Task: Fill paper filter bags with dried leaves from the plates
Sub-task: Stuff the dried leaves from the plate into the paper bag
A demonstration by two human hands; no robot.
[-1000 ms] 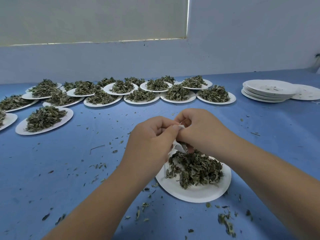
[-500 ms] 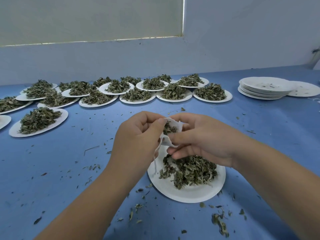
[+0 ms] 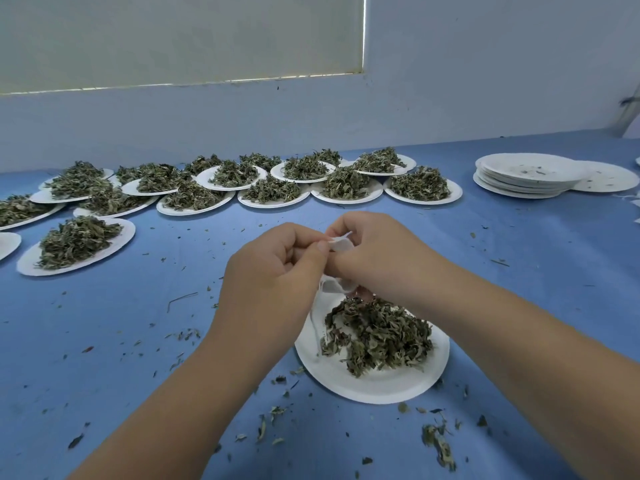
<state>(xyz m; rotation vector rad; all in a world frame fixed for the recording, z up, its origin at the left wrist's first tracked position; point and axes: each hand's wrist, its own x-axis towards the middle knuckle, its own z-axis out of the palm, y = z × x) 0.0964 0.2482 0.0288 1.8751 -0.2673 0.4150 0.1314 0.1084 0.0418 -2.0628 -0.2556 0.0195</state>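
Left hand (image 3: pixel 277 271) and right hand (image 3: pixel 377 258) both pinch the filter bag (image 3: pixel 341 244) mouth. Bag held over plate (image 3: pixel 363 389), 12 o'clock edge, presumably so stray leaves (image 3: pixel 377 330) drop back.

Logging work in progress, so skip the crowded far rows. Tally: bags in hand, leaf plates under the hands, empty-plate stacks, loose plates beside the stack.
Paper filter bag, pinched by left hand and right hand: 1
Leaf plate under the hands: 1
Stack of empty plates: 1
Loose empty plate beside it: 1
Total: 4
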